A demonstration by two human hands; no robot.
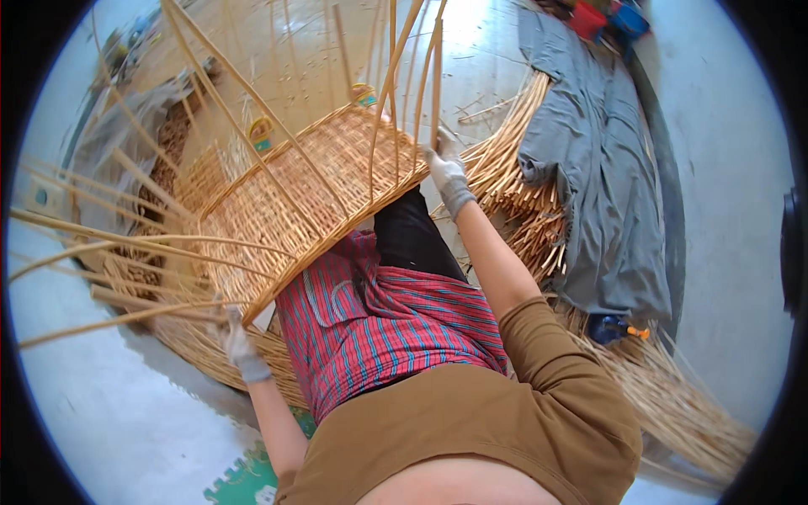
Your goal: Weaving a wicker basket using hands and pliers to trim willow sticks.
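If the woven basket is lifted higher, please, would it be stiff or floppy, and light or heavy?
The woven basket is probably light for its size, being made of thin strands. Its tight weave suggests stiffness, but the long sticks may sway, since they reach far past it.

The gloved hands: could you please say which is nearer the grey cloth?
The right hand, at the right end of the wicker basket; the left hand, at its left end, is farther.
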